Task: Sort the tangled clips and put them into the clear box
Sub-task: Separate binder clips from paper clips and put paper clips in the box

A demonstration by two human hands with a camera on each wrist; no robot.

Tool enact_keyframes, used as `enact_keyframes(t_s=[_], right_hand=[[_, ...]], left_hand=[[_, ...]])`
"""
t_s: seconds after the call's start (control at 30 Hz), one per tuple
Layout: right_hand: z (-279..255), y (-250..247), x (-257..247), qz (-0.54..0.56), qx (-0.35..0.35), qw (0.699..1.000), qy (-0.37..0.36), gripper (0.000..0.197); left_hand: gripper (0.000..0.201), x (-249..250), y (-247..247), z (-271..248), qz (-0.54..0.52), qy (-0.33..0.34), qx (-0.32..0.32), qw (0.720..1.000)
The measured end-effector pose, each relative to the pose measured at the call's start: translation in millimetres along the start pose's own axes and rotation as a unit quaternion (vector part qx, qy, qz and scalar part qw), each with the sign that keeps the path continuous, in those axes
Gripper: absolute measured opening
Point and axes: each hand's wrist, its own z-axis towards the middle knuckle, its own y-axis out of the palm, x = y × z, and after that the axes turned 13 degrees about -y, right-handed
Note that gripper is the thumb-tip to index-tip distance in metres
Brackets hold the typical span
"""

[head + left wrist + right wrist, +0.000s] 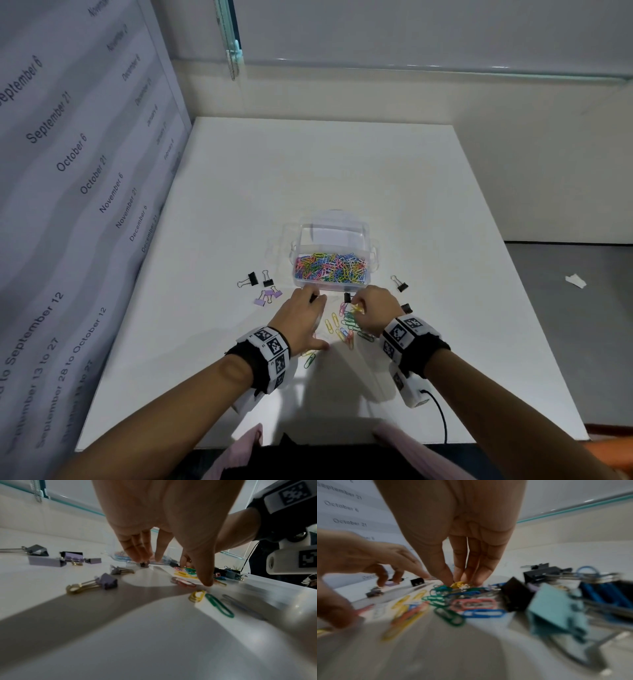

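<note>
The right hand [375, 313] has its grip closed in a pinch: thumb and fingertips [447, 577] come together on a yellow paper clip [458, 584] at the top of a tangled heap of coloured paper clips [346, 325]. That heap lies on the white table [428, 205], between the two hands and just in front of the clear box [330, 255].

The left hand [303, 317] reaches forward with fingers spread and bent downward. Its fingertips [140, 555] come down on a small dark binder clip [143, 564] close to the box's near wall, while the thumb tip presses the table beside a red paper clip [183, 583]; whether the fingers truly grasp the dark clip cannot be told.

The clear box stands open, its floor covered by a layer of many-coloured paper clips.

To the left of the box lie black binder clips [258, 279] and purple binder clips [267, 296]. Another black binder clip [400, 283] lies to the right of the box. In the right wrist view a pale blue binder clip [556, 609] and darker ones sit blurred beside the heap. A green paper clip [219, 607] rests near the left wrist.
</note>
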Motion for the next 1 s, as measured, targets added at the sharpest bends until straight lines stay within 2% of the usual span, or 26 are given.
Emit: enact_keyframes(t_s=[0.1, 0.33, 0.5, 0.57, 0.87, 1.0], right_hand=[[-2.6, 5.0, -6.3, 0.025, 0.001, 0.999, -0.023, 0.027], [-3.4, 2.0, -7.9, 0.047, 0.01, 0.997, -0.054, 0.035], [1.1, 4.4, -2.3, 0.009, -0.008, 0.999, -0.04, 0.045], [1.8, 5.4, -0.7, -0.007, -0.003, 0.999, -0.031, 0.044], [-0.9, -4.7, 10.7, -0.052, 0.013, 0.997, 0.051, 0.03], [-3.9, -6.5, 15.1, -0.027, 0.03, 0.999, 0.033, 0.035]], left_hand=[[0.066, 3.0, -0.5, 2.6, 0.013, 0.015, 0.001, 1.0], [0.079, 5.0, 1.7, 9.8, 0.069, 0.027, -0.021, 0.997], [0.073, 3.0, 1.6, 6.6, 0.089, 0.041, -0.036, 0.995], [0.069, 2.2, 2.2, 4.6, 0.082, 0.046, -0.039, 0.995], [0.076, 9.5, 1.5, 4.0, 0.07, 0.067, -0.051, 0.994], [0.066, 9.8, 3.3, 3.8, 0.071, 0.093, -0.063, 0.991]])
